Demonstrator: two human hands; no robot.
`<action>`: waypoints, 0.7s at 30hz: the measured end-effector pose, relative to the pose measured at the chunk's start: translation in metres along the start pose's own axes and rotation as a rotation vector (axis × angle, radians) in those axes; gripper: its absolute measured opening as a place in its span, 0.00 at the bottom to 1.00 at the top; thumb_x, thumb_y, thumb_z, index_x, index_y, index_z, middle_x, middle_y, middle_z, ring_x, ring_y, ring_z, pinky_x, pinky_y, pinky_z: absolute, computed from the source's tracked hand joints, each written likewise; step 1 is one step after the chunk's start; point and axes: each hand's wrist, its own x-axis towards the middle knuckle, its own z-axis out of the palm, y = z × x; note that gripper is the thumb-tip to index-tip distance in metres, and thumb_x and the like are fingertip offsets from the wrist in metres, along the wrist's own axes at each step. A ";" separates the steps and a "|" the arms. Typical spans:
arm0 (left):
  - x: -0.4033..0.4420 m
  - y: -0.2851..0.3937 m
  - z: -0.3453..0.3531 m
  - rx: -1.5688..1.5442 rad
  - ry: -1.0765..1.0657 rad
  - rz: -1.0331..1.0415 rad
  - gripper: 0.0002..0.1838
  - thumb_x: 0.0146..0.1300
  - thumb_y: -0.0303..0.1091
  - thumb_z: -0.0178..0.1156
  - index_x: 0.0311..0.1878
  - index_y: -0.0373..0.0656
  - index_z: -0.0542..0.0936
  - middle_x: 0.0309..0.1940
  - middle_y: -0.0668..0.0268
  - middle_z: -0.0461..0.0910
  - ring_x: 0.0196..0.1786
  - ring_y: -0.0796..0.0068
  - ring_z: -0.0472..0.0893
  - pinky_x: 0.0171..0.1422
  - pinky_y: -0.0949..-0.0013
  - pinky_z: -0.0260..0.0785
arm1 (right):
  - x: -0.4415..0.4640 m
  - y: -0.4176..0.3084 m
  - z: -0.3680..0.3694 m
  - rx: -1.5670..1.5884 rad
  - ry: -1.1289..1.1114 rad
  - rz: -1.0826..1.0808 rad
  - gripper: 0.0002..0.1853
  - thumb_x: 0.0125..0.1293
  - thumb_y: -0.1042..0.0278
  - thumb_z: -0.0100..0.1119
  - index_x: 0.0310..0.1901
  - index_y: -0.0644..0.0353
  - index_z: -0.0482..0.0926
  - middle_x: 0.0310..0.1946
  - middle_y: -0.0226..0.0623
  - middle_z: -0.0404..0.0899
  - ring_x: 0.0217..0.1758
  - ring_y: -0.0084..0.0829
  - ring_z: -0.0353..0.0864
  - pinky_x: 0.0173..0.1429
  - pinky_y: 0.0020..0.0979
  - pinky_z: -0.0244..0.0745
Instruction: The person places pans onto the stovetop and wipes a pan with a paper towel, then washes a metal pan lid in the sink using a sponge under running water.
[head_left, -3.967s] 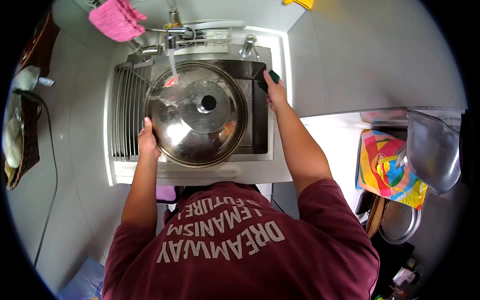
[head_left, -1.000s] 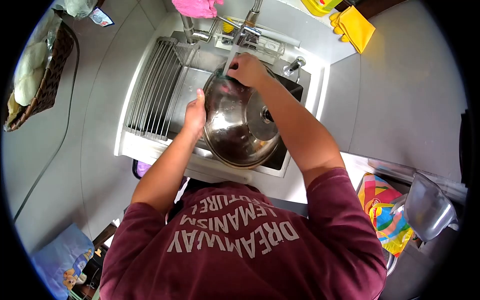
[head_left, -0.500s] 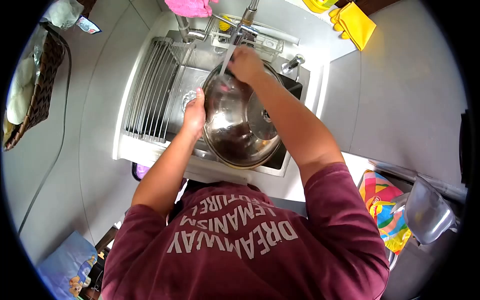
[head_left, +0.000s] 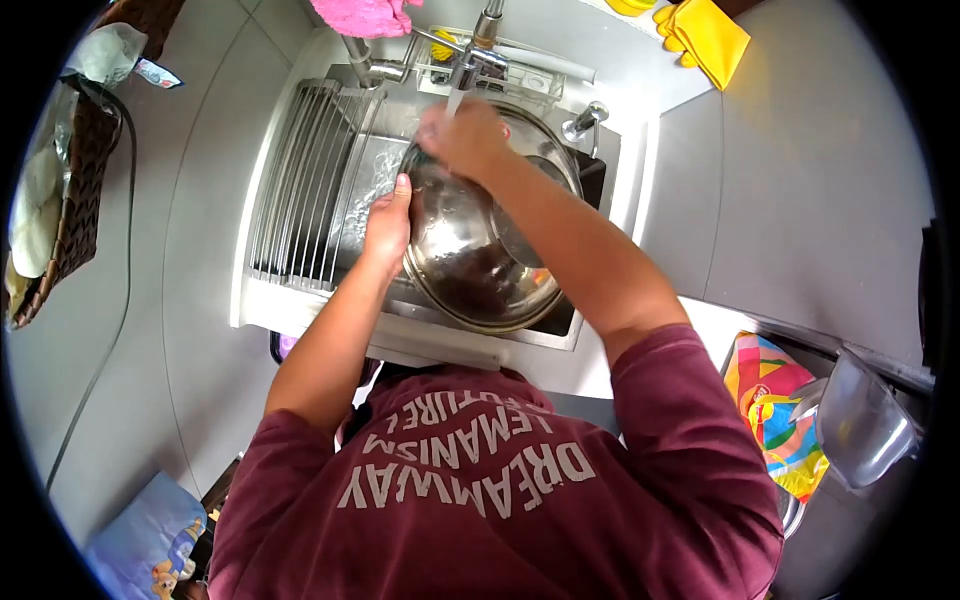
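Observation:
A large, shiny, round metal bowl is tilted in the sink under the tap. My left hand is closed on its left rim, thumb on the near side and the other fingers mostly hidden behind. Over the bowl's upper rim, my right hand is curled and partly smeared by motion. Whatever its fingers may hold cannot be made out. Water runs from the tap right beside this hand. Splashing water shows in the sink basin to the left of the bowl.
A roll-up drying rack covers the sink's left side. Behind the tap sits a wire caddy; a pink cloth hangs at its left. A dispenser pump stands right of the bowl. Yellow gloves lie on the right counter.
My right hand has moved slightly left and down along the bowl's upper rim. The bowl has turned or tilted a little, while my left hand keeps its hold.

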 end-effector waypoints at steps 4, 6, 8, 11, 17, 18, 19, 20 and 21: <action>0.007 -0.008 -0.004 0.021 0.024 0.020 0.25 0.70 0.51 0.49 0.38 0.35 0.80 0.33 0.65 0.81 0.34 0.78 0.76 0.44 0.73 0.69 | 0.001 -0.002 -0.013 -0.101 -0.074 0.173 0.14 0.55 0.54 0.60 0.35 0.55 0.83 0.35 0.37 0.83 0.44 0.40 0.81 0.52 0.40 0.73; 0.005 -0.009 -0.006 -0.116 0.014 -0.005 0.23 0.70 0.50 0.50 0.38 0.36 0.80 0.33 0.65 0.81 0.34 0.78 0.76 0.44 0.73 0.69 | -0.024 -0.012 -0.008 0.038 0.016 -0.357 0.15 0.54 0.56 0.60 0.38 0.57 0.83 0.38 0.41 0.82 0.48 0.42 0.79 0.56 0.40 0.71; 0.007 -0.017 -0.013 -0.111 -0.011 0.002 0.23 0.70 0.49 0.50 0.38 0.36 0.80 0.33 0.66 0.81 0.34 0.78 0.76 0.44 0.73 0.69 | -0.021 -0.002 -0.013 0.125 -0.037 -0.246 0.16 0.54 0.56 0.61 0.37 0.59 0.82 0.43 0.42 0.80 0.51 0.43 0.77 0.57 0.42 0.70; 0.007 -0.008 -0.006 -0.045 -0.025 0.019 0.22 0.71 0.48 0.50 0.39 0.36 0.80 0.34 0.65 0.81 0.36 0.78 0.77 0.44 0.73 0.70 | -0.011 0.018 -0.008 0.085 -0.049 0.072 0.16 0.54 0.56 0.62 0.39 0.59 0.82 0.46 0.39 0.79 0.52 0.42 0.77 0.58 0.41 0.69; -0.003 -0.002 -0.006 -0.041 -0.024 0.014 0.22 0.71 0.48 0.50 0.41 0.35 0.80 0.34 0.65 0.81 0.35 0.78 0.77 0.43 0.74 0.70 | -0.019 -0.009 -0.030 0.154 -0.202 -0.056 0.17 0.55 0.57 0.61 0.41 0.59 0.81 0.48 0.38 0.78 0.51 0.39 0.77 0.57 0.39 0.71; -0.002 0.001 -0.005 -0.005 -0.026 0.034 0.22 0.71 0.48 0.50 0.41 0.36 0.80 0.34 0.65 0.81 0.35 0.79 0.77 0.42 0.74 0.70 | -0.009 0.000 -0.034 0.147 -0.222 0.129 0.16 0.55 0.56 0.61 0.41 0.59 0.81 0.48 0.36 0.77 0.50 0.38 0.77 0.56 0.39 0.72; 0.004 -0.005 -0.009 0.018 -0.017 0.017 0.22 0.71 0.48 0.51 0.41 0.36 0.80 0.34 0.65 0.81 0.35 0.79 0.77 0.42 0.74 0.70 | -0.010 0.006 -0.021 0.041 0.023 -0.052 0.14 0.58 0.57 0.59 0.38 0.58 0.82 0.46 0.34 0.79 0.48 0.36 0.78 0.54 0.39 0.72; 0.011 -0.011 -0.017 0.017 -0.030 0.011 0.22 0.71 0.48 0.50 0.41 0.36 0.80 0.34 0.65 0.81 0.35 0.79 0.77 0.42 0.74 0.70 | -0.017 0.013 -0.010 0.115 -0.034 -0.153 0.13 0.58 0.59 0.58 0.39 0.58 0.82 0.46 0.36 0.79 0.48 0.39 0.78 0.54 0.39 0.73; 0.018 -0.018 -0.027 0.013 -0.044 0.004 0.22 0.71 0.48 0.50 0.41 0.36 0.80 0.34 0.66 0.81 0.35 0.79 0.77 0.43 0.74 0.70 | -0.021 -0.005 -0.021 0.187 -0.092 -0.254 0.13 0.59 0.61 0.57 0.40 0.58 0.82 0.46 0.38 0.79 0.48 0.42 0.78 0.54 0.39 0.73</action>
